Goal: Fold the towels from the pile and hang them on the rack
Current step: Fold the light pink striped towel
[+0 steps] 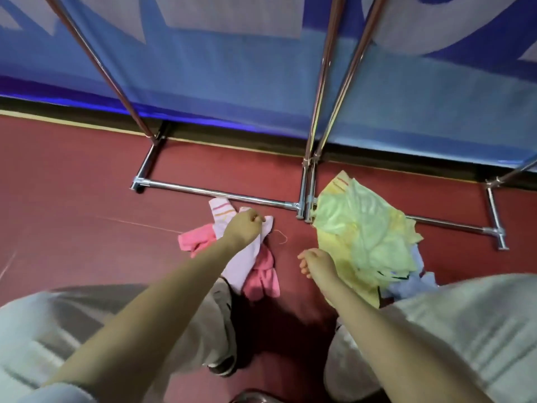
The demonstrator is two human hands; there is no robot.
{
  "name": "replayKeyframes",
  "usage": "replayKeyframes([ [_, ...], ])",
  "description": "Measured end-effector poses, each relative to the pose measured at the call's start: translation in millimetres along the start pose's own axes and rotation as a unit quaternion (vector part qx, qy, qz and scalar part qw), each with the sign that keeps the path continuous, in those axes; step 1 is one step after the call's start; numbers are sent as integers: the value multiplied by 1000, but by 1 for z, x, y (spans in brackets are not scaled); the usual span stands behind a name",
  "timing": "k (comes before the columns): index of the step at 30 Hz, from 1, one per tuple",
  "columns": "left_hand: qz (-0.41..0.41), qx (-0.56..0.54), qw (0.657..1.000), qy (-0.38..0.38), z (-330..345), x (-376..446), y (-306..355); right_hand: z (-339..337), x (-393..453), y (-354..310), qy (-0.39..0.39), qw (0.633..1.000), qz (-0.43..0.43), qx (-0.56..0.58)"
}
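A pale pink towel with coloured stripes [222, 213] lies on the red floor over a brighter pink towel [261, 276]. My left hand [245, 225] pinches the pale pink towel near its upper edge. My right hand [315, 261] hovers with loosely curled fingers and holds nothing, beside the pile of yellow and pale green towels [363, 234]. A light blue towel [412, 286] shows under that pile. The chrome base bar of the rack [215, 193] runs just behind the pink towels.
A second rack's base bar [453, 226] lies behind the pile. Slanted copper-coloured rack poles [319, 80] rise in front of a blue banner [232, 68]. My knees in light trousers and a shoe [223, 362] fill the bottom of the view.
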State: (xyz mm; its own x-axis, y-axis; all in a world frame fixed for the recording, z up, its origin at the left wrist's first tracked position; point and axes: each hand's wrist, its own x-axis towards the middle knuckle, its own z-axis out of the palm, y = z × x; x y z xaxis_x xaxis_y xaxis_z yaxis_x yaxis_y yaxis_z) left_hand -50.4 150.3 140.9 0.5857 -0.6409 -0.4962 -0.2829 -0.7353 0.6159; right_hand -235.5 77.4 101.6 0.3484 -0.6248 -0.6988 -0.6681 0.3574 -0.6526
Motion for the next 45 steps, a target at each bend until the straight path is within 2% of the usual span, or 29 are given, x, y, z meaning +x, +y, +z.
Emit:
replayKeyframes([
  [3,-68,9,998,4,10,29,-45,36,34,21,-16,999,37,-20],
  [8,-116,44,992,13,38,76,-120,109,97,42,-37,994,68,-75],
  [12,-122,33,992,3,63,105,-144,164,130,57,-45,997,58,-25],
  [14,-102,11,995,-3,70,114,-144,182,149,71,-31,998,33,-42],
  [16,-84,-1,996,2,71,117,-139,182,142,51,-2,999,37,-34],
  [20,-58,-1,998,0,61,121,-122,160,136,17,114,990,56,57],
  [23,-29,10,999,20,43,117,-94,127,127,-15,144,977,55,148],
  [25,-1,8,999,40,28,110,-67,103,117,-37,142,982,-9,121],
  [27,32,-10,998,49,12,95,-37,79,98,-64,127,987,-94,21],
  [29,67,-35,996,53,-5,74,-7,54,69,-93,77,980,-172,-65],
  [32,122,-103,985,66,-30,33,33,12,11,-135,-15,942,-298,-151],
  [35,200,-149,966,63,-48,-17,60,-28,-47,-162,-46,897,-393,-195],
  [39,234,-157,958,45,-57,-76,74,-70,-101,-173,-36,861,-468,-195],
  [42,257,-166,950,52,-56,-111,83,-88,-125,-168,-30,860,-479,-174],
  [45,259,-193,941,98,-50,-136,91,-98,-135,-156,-18,864,-481,-146],
])
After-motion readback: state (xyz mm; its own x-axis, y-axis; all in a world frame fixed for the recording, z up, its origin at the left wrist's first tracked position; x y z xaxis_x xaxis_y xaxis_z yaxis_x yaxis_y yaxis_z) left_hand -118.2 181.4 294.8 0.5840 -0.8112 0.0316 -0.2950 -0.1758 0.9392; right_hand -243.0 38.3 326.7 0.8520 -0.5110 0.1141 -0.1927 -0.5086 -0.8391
